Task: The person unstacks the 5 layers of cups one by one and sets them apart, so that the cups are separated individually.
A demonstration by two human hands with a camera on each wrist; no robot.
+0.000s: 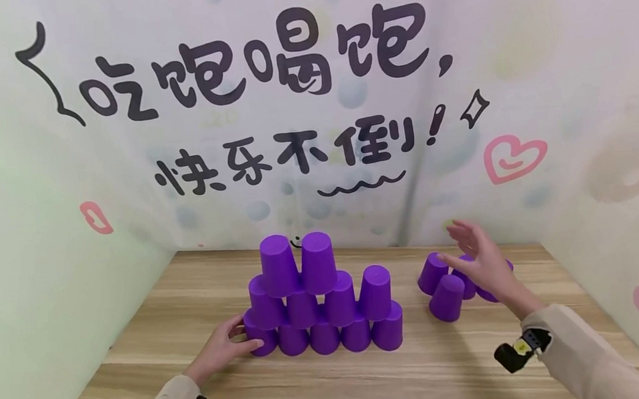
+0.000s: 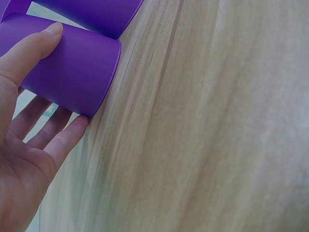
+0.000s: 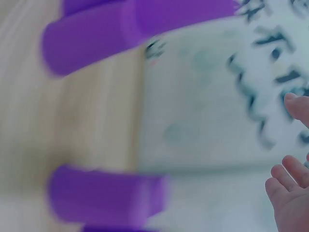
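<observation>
Purple cups stand upside down in a stepped stack, several in the bottom row, several in the middle row and two cups on top. At the bottom row's left end, my left hand holds the end cup, its thumb across the front and its fingers reaching round the side and behind. My right hand is raised with fingers apart and nothing in it. In the head view it overlaps several loose purple cups right of the stack, partly hiding them.
The wooden table stretches out in front of the stack and to both sides. Behind it hangs a white backdrop with large black lettering and pink hearts. Pale side walls close in the left and right edges.
</observation>
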